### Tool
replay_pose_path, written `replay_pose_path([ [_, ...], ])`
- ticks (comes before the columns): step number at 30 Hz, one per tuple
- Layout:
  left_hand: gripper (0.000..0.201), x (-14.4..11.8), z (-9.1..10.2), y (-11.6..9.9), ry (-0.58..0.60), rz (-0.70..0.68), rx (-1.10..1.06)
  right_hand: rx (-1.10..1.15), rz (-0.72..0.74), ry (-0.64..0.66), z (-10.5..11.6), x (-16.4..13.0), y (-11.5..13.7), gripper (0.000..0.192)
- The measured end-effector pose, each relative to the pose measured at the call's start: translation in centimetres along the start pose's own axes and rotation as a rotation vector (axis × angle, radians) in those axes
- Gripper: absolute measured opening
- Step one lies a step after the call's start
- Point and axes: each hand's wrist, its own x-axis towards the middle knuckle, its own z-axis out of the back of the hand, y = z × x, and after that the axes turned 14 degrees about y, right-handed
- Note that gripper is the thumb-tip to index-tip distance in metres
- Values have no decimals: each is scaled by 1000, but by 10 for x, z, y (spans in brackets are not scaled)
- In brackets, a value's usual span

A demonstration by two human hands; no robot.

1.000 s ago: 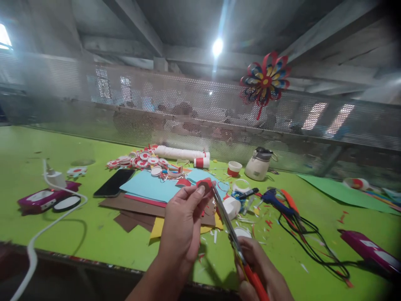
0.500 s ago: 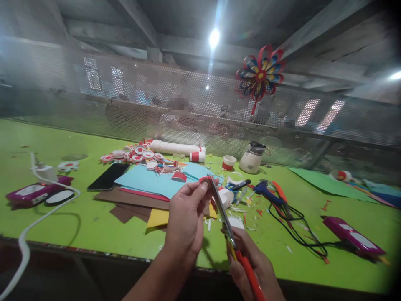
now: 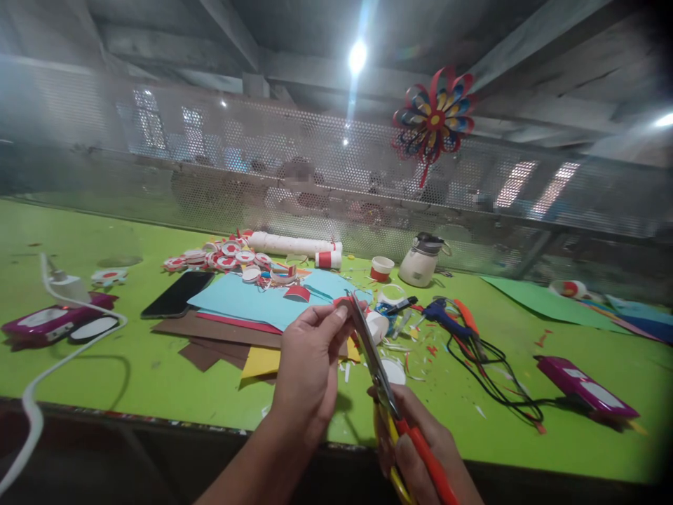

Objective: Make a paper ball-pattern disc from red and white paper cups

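Note:
Between thumb and fingers, my left hand (image 3: 310, 358) pinches a small piece of red paper (image 3: 344, 303), mostly hidden by the fingertips. My right hand (image 3: 420, 435) grips a pair of scissors (image 3: 374, 354) by its red and yellow handles. The long blades point up and away, their tips right beside the red paper at my left fingertips. Behind my left hand lie blue paper sheets (image 3: 231, 300) with a curved red piece (image 3: 297, 293) on top. A white paper disc (image 3: 393, 372) rests on the table just past the scissors.
On the green table (image 3: 173, 393), a phone (image 3: 177, 293) and a pile of red-and-white discs (image 3: 231, 258) sit left. A blue glue gun (image 3: 446, 317) with a black cord and a purple box (image 3: 586, 386) lie right. A white jug (image 3: 420, 261) stands near the mesh screen (image 3: 315, 196).
The scissors' handles have spread apart slightly in my right hand. My left hand keeps its pinch on the red paper. The whole view has shifted a little.

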Motion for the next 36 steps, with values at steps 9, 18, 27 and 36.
replay_pose_path([
  [9,11,0,-1,5,17,20,14,-128,55,-22,5,-6,-9,42],
  [18,11,0,-3,6,1,28,9,-147,-8,-6,9,-9,-6,47],
  [27,11,1,-3,8,11,11,-19,-185,-8,-34,7,-8,-1,45],
  [36,11,-1,-3,7,32,15,-24,-200,-9,-67,6,-7,-4,53],
])
